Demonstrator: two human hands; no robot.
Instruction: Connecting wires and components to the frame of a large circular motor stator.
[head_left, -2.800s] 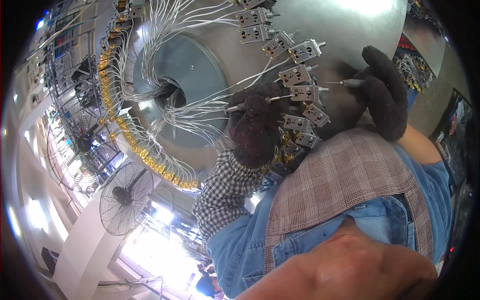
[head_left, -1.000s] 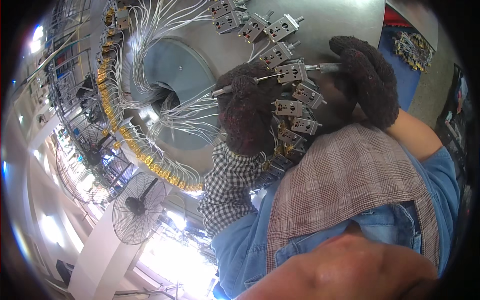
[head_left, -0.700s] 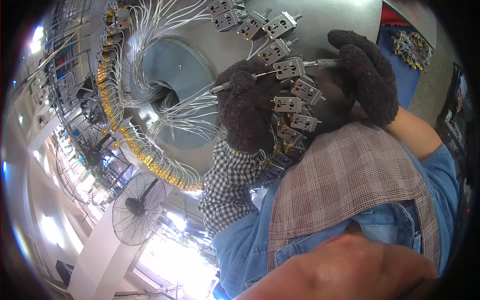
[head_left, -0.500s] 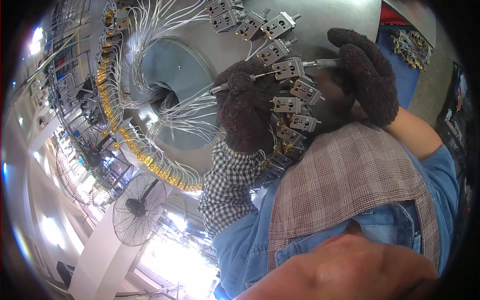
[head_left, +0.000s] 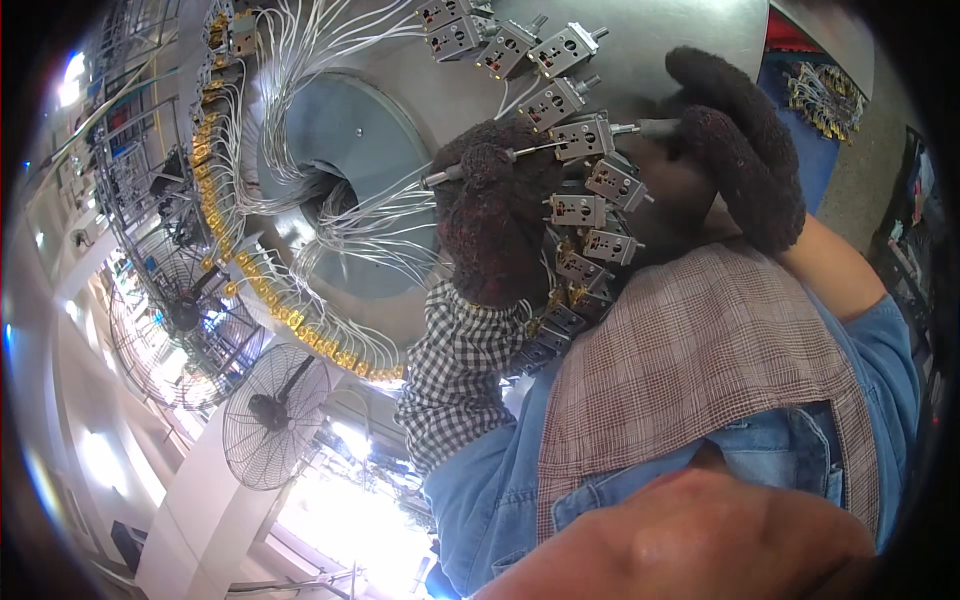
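Observation:
My left hand (head_left: 490, 215), in a dark knitted glove, is closed round a thin metal rod tool (head_left: 447, 175) with a thicker grey end. The rod's thin tip reaches a small metal switch box (head_left: 582, 138) with a shaft. My right hand (head_left: 745, 155), gloved alike, has its fingers curled at a grey cylinder (head_left: 660, 128) in line with that box's shaft. Whether the cylinder is fully seated on the shaft, I cannot tell. More switch boxes (head_left: 577, 210) hang in a row below, beside my left hand. Others (head_left: 568, 48) lie above on the metal table.
The round metal table (head_left: 680, 40) has a grey centre disc (head_left: 380, 130) with a hole. Silvery tubes (head_left: 375, 240) run from the hole toward the rim, where brass-coloured fittings (head_left: 290, 315) line the edge. A caged fan (head_left: 275, 415) stands beyond. Wired parts (head_left: 825, 100) lie on blue at right.
My right hand has shifted slightly to the right and its fingers have tilted a little. My left hand keeps the rod at the same box.

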